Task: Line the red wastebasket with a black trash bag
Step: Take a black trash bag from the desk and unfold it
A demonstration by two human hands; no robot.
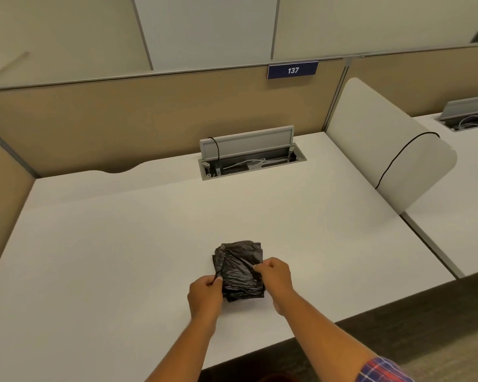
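Note:
A folded stack of black trash bags (pixel 239 267) lies on the white desk (pixel 122 257) near its front edge. My left hand (pixel 204 297) pinches the stack's left edge between thumb and fingers. My right hand (pixel 275 277) pinches a fold of the top bag at the stack's right side. A sliver of red (pixel 273 378) shows at the bottom edge below the desk, perhaps the wastebasket; too little shows to tell.
An open cable tray (pixel 251 159) with a raised grey lid sits at the back of the desk. A white divider panel (pixel 384 144) with a black cable over it stands on the right. Tan partition walls close the back and left. Dark carpet lies at lower right.

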